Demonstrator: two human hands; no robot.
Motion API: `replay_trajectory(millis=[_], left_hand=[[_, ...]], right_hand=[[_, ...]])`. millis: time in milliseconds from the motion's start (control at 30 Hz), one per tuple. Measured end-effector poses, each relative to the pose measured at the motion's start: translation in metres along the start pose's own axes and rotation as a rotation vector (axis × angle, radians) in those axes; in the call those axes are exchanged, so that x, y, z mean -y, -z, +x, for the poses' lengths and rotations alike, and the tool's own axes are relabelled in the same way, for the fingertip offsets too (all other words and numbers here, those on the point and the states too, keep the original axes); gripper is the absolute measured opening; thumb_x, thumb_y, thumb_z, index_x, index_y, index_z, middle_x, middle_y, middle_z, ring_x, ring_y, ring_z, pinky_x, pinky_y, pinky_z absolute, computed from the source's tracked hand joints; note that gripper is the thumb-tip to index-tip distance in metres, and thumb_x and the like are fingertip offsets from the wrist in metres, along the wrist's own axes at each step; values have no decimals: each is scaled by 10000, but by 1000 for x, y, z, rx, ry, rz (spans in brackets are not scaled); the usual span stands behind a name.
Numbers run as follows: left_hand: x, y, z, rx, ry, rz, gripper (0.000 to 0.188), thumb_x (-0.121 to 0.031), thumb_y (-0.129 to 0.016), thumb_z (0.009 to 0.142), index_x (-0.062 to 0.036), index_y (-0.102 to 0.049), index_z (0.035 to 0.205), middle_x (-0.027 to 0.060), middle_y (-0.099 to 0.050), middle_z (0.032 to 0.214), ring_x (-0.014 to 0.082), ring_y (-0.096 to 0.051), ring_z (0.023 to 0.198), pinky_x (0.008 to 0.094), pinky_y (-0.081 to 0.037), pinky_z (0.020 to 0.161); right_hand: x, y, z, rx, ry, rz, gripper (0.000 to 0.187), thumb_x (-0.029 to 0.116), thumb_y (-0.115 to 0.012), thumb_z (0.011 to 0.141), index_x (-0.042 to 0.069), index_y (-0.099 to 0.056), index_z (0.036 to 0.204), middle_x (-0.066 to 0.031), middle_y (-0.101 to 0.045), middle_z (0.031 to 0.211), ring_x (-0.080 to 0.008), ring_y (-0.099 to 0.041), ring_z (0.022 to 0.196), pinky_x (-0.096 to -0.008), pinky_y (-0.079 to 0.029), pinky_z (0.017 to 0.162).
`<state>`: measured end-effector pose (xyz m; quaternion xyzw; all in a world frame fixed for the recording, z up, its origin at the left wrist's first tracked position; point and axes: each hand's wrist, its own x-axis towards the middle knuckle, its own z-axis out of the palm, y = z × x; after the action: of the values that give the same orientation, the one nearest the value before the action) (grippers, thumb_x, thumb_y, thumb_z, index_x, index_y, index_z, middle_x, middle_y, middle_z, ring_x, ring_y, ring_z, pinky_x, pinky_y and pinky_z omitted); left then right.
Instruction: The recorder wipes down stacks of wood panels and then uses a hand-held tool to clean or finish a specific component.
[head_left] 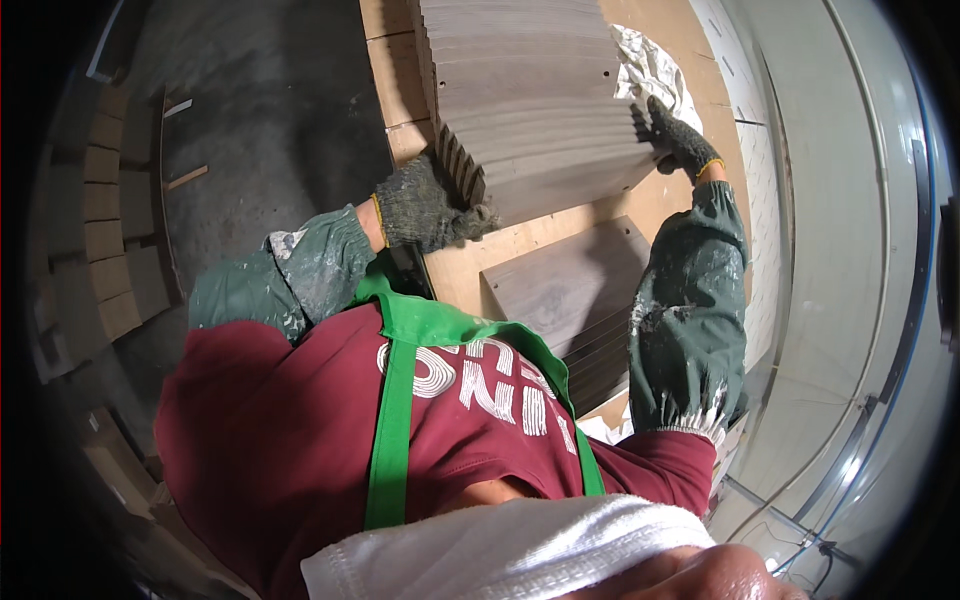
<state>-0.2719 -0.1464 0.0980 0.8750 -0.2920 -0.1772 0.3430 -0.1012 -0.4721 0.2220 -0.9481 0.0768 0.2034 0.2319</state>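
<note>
Although motion blur softens its nearest boards, the large stack of grey-brown, wood-grained rectangular boards (535, 120) shows straight edges, small dark round holes near some corners, and a stepped left side where the board ends stand apart. It lies on the light-brown wooden worktop (455, 280), ahead of the person, between the two hands.

The left hand in a dark grey knitted glove with a yellow cuff (430, 205) is at the near left corner; its fingers are bent round the board ends, holding them. The right hand in a matching dark glove (685, 140) is at the right edge, thumb and fingers spread apart; whether it bears firmly on the boards cannot be told. The left forearm slants inward; the right reaches farther forward. Both wear stained dark-green sleeves (690, 300).

A second, lower stack of similar boards (570, 280) lies nearer the body. Beyond the right hand is a crumpled white cloth (655, 70).
</note>
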Motion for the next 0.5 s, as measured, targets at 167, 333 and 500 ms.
replay_trajectory(millis=[167,333,500], left_hand=[[23,-42,-8,392,24,-2343,754,-617,-438,845,88,-574,1074,294,-604,984,376,-619,835,429,-518,762],[35,-53,-7,289,153,-2219,730,-582,-454,858,99,-555,1099,248,-614,1000,344,-623,822,427,-521,746],[22,-34,5,-1102,285,-765,359,-194,-361,967,9,-506,1225,138,-532,1231,245,-537,1107,366,-452,914]], right_hand=[[-29,-4,23,29,-9,375,731,683,-379,834,55,-564,1160,-95,-547,624,-162,-515,440,-276,-431,440],[-59,-2,27,-77,-30,481,675,645,-393,856,39,-574,1094,-56,-527,611,-155,-510,446,-268,-407,435],[-93,-29,34,-200,135,497,610,673,-394,842,86,-562,830,-17,-461,574,-128,-418,485,-270,-350,446]])
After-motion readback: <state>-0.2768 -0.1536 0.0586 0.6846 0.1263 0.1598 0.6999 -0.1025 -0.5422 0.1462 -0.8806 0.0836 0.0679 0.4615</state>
